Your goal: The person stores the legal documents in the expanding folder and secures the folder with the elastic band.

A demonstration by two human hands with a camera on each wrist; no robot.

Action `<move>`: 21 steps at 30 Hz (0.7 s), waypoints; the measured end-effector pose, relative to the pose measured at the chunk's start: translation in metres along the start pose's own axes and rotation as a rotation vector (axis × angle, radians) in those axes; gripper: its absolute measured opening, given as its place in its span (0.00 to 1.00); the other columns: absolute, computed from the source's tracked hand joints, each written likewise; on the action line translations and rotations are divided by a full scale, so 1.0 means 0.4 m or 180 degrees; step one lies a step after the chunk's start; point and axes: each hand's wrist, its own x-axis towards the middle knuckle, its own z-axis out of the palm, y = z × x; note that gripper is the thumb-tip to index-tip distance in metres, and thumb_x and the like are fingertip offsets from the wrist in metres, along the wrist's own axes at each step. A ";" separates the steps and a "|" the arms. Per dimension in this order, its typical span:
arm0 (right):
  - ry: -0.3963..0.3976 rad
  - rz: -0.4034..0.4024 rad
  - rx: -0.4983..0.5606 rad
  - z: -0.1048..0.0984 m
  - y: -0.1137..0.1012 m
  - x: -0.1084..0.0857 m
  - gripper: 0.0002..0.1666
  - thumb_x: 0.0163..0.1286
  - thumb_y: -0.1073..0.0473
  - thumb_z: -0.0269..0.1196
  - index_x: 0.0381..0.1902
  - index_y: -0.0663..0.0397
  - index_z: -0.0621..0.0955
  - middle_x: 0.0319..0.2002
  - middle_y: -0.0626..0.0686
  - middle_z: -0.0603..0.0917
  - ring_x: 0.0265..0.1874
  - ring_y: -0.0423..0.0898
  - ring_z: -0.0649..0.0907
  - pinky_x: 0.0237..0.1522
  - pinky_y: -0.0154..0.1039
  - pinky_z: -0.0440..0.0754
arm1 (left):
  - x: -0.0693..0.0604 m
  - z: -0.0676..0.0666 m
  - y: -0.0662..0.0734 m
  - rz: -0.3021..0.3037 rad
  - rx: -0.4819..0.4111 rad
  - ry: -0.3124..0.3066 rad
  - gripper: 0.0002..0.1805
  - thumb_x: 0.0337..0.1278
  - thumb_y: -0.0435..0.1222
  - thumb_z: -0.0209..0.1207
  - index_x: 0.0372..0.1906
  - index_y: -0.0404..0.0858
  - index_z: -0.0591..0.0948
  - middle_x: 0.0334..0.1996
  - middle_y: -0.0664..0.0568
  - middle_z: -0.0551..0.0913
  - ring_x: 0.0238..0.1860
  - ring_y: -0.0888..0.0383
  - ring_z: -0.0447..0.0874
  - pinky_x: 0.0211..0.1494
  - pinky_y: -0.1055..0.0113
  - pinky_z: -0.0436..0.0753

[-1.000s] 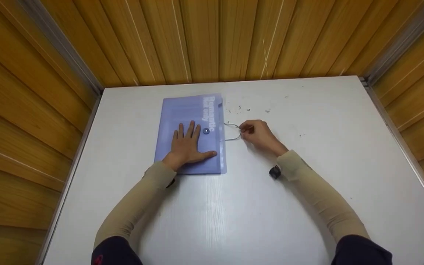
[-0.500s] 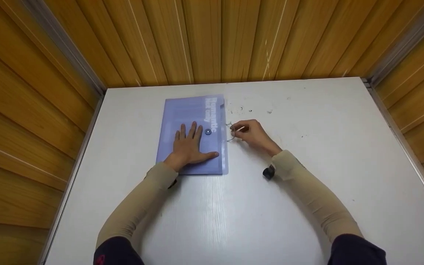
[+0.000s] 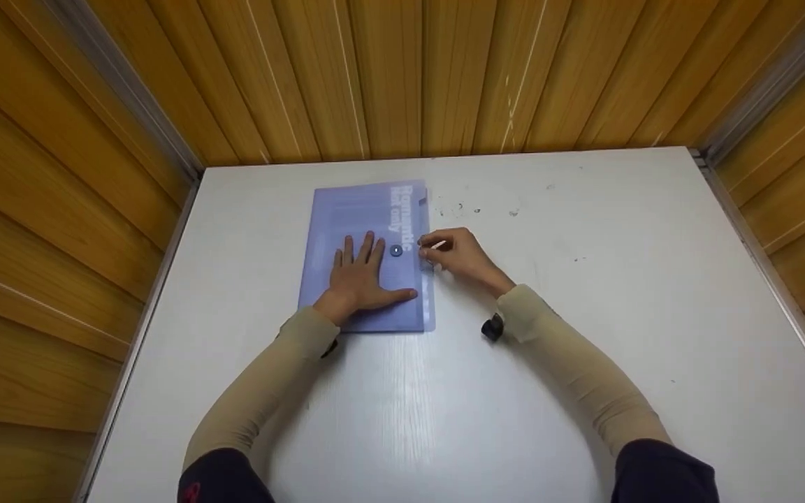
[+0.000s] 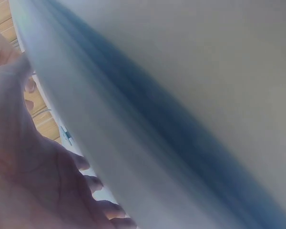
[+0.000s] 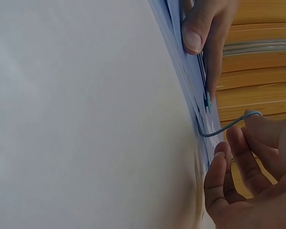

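A translucent purple document folder [image 3: 329,209] lies on the white table, with white lettering and a round button [image 3: 396,250] on its front. My left hand [image 3: 360,283] rests flat on it, fingers spread and thumb pointing right. At the folder's right edge, my right hand [image 3: 462,253] pinches a thin elastic cord [image 5: 224,130] between thumb and fingers. The right wrist view shows this cord running from the folder's edge up to my thumb. Its loop is mostly hidden by my fingers in the head view. The fingertips are close to the button but apart from it.
The white table [image 3: 584,335] extends around the folder, with small dark marks [image 3: 477,210] to its upper right. Wood-panelled walls [image 3: 444,77] border the table at the back and sides.
My right hand has moved left with the cord, from beside the folder to its right edge. The cord's loop no longer stretches out over the table. My left hand stays in place.
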 end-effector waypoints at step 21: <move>-0.0032 -0.0371 -0.1360 0.098 -0.049 0.073 0.13 0.73 0.67 0.65 0.52 0.69 0.87 0.45 0.64 0.88 0.45 0.56 0.86 0.52 0.49 0.86 | 0.003 0.014 -0.007 0.0034 -0.0107 0.0140 0.75 0.47 0.83 0.56 0.88 0.40 0.45 0.89 0.47 0.40 0.87 0.33 0.30 0.86 0.36 0.42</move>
